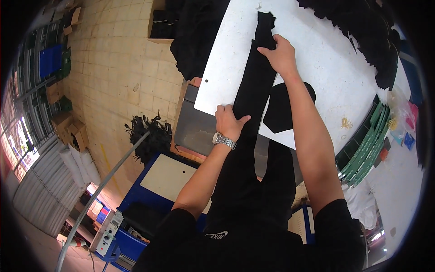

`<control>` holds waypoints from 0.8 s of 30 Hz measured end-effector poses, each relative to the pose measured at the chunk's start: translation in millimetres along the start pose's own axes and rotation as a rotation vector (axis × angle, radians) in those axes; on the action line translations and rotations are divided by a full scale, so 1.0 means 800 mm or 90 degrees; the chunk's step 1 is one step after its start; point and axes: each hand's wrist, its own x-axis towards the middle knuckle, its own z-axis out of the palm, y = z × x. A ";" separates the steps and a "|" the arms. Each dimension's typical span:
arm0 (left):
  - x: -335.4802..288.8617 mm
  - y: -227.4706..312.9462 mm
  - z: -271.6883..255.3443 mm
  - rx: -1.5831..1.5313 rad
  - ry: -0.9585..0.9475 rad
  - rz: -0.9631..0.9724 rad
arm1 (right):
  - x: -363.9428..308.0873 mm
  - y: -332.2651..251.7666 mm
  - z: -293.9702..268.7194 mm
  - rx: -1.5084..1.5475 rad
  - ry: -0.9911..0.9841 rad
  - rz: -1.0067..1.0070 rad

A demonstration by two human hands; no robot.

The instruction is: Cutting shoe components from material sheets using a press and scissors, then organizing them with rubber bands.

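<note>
A: How are your hands lying on the strip?

B: It is lying lengthwise on the desk, its near end crossing the front edge and blending into your dark clothes. Your right hand is touching the narrow far part; thumb and forefinger are standing apart there, but I cannot tell whether that grip is pinching cloth. Your left hand is resting by the left border, its grip spread, thumb out over the cloth.

A: So what is counting most here?

B: Probably light, even tension: you are doing well if both hands are flattening without stretching, and if your right forearm is not dragging the rounded piece beneath it.

A: And what is surrounding you?

B: The white desk is carrying that piece, some rubber bands and a dark cloth pile at its far right. Green crates are standing by its right edge. On your left, tiled floor is stretching away, a ragged black mop is lying there, and cartons are sitting farther off.
</note>
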 end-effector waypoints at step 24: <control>0.002 0.061 0.026 -0.575 -0.492 0.114 | -0.068 0.094 -0.228 0.455 0.044 0.016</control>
